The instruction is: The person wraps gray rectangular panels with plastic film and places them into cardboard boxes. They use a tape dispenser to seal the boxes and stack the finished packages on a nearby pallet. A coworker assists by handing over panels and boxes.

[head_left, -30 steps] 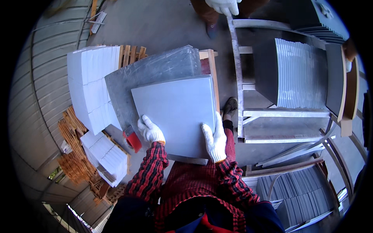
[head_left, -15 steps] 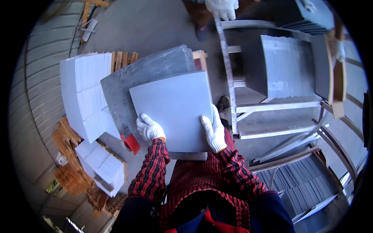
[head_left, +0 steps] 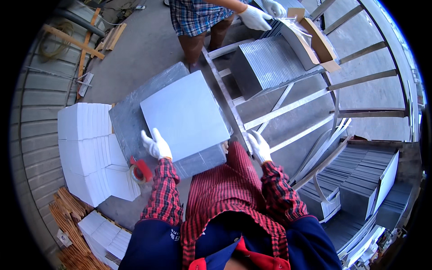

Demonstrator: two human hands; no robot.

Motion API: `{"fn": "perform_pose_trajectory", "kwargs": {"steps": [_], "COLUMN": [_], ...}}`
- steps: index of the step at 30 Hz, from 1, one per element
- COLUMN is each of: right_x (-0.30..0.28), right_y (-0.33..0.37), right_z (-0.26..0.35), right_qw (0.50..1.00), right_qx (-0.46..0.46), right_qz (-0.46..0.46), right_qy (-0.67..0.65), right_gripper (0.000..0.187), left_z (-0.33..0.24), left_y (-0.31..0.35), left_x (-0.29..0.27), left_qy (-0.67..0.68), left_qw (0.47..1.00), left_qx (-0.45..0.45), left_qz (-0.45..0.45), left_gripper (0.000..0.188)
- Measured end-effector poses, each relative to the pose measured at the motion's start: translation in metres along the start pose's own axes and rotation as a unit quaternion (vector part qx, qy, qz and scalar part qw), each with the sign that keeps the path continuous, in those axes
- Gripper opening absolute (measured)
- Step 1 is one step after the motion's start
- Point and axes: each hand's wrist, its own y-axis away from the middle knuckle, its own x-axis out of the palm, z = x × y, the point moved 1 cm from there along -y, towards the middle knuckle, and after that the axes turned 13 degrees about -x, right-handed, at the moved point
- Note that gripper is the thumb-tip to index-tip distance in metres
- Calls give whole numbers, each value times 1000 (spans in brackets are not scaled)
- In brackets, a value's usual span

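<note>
A flat, pale grey square panel [head_left: 186, 114] lies on a larger dark grey slab [head_left: 202, 163] in front of me. My left hand [head_left: 157, 146], in a white glove, is at the panel's near left edge with its fingers spread; whether it touches the edge I cannot tell. To the right, apart from the panel, my gloved right hand [head_left: 259, 146] is open beside the metal rack's rail [head_left: 231, 105] and holds nothing. A red tape dispenser [head_left: 143, 170] with its roll sits at the slab's left edge, close to my left wrist.
White flat boxes [head_left: 78, 148] stand stacked at left. On the metal rack is a row of grey panels [head_left: 270, 58], with an opened cardboard box [head_left: 321, 45] behind. A co-worker's gloved hands [head_left: 255, 18] are near it. More dark panels [head_left: 342, 175] are packed at lower right.
My right hand has let go of the panel and moved right. My left hand has loosened from its edge. My view has turned, bringing the co-worker and cardboard box further into sight.
</note>
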Motion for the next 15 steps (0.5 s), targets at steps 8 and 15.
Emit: {"fn": "perform_pose_trajectory", "kwargs": {"steps": [8, 15], "right_x": [-76, -100], "right_y": [212, 217], "right_z": [-275, -233], "right_qw": [962, 966], "right_qx": [169, 222], "right_qz": [80, -60], "right_qy": [198, -116], "right_gripper": [40, 40], "left_z": [-35, -80], "left_y": [143, 198], "left_x": [-15, 52], "left_qy": [14, -231], "left_qw": [875, 836], "left_qx": [391, 410], "left_qz": [285, 284], "left_gripper": [31, 67]}}
